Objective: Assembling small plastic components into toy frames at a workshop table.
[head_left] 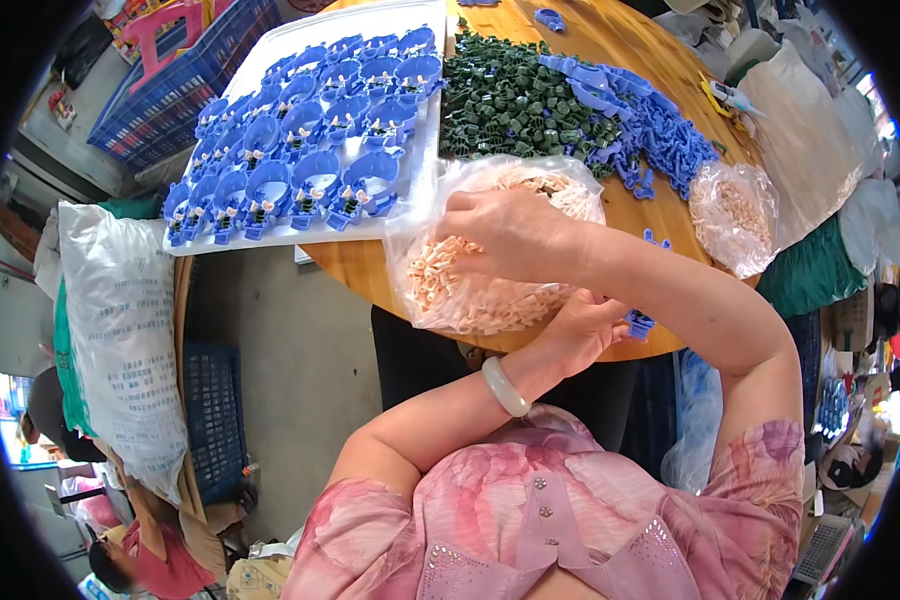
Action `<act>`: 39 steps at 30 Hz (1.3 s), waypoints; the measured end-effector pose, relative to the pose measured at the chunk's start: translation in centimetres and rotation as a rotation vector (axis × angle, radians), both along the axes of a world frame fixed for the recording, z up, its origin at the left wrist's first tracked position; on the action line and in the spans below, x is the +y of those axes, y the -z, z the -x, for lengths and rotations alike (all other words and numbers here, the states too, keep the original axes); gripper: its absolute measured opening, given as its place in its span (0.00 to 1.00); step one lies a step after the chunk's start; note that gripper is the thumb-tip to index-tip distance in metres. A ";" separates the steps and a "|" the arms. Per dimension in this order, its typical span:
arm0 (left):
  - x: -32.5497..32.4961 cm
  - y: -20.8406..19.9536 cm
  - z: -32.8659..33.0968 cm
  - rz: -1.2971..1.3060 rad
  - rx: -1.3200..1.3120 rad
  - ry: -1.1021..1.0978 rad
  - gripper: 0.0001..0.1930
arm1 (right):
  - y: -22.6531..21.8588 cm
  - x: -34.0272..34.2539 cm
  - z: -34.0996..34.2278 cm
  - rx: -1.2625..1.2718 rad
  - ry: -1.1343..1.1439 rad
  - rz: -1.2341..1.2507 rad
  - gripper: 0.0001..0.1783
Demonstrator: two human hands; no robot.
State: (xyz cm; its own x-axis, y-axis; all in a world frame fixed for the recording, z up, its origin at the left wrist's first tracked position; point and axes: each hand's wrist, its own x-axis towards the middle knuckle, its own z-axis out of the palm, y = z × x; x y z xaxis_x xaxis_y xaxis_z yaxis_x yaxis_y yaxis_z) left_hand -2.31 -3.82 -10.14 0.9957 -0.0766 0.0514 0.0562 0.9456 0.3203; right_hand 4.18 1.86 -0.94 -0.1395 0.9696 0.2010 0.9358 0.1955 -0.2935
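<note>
The right hand (515, 235) reached across above the left hand (582, 328) and dipped into an open clear plastic bag (582, 205) at the near edge of the round wooden counter (350, 268); the bag was heaped with small pale peach pieces (432, 275), and the right hand's fingers bent down among them; their tips were hidden, so I could not tell whether they pinched a piece or were parted.

The left hand lay lower, just beside the bag and over the counter's edge, a white bangle (505, 388) around its wrist; its fingers seemed pressed together on a blue piece with dark green parts (639, 323), partly covered by the right forearm.

To the left, a white tray (370, 18) overhung the counter's edge; it carried rows of cup-shaped blue pieces (268, 182), those toward the front fitted with dark green and peach bits; right of the tray lay a heap of dark green pieces (500, 95), and touching it on the right was a pile of loose blue pieces (665, 135); a second clear bag (735, 215) of peach pieces sat near the counter's right edge.

On the left side, below the tray, stood a white sack (120, 330), with a dark blue crate (215, 420) beside it; a co-worker in a red top (165, 560) was at the lower left.
</note>
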 end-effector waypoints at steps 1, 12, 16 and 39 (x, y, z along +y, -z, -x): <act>-0.1 0.0 0.1 -0.006 -0.006 -0.013 0.17 | 0.3 0.1 0.2 -0.052 -0.042 -0.083 0.12; 0.0 -0.3 -0.1 -0.043 0.016 0.014 0.15 | 1.4 -0.5 -3.2 -0.088 -0.049 0.032 0.05; 0.1 -0.4 0.0 -0.064 -0.016 0.013 0.15 | -0.3 -2.1 -3.8 0.239 0.128 0.110 0.05; 0.4 -0.5 0.5 -0.158 -0.010 -0.029 0.23 | -2.9 -18.4 -3.3 1.155 0.540 -0.201 0.03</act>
State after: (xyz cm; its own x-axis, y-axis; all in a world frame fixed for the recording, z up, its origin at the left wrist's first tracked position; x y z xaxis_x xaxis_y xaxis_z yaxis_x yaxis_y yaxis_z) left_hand -2.78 -3.42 -9.65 0.9972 -0.0558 0.0508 0.0257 0.8844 0.4660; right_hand 7.46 -16.59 1.94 0.6099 0.7873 0.0906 0.1350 0.0094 -0.9908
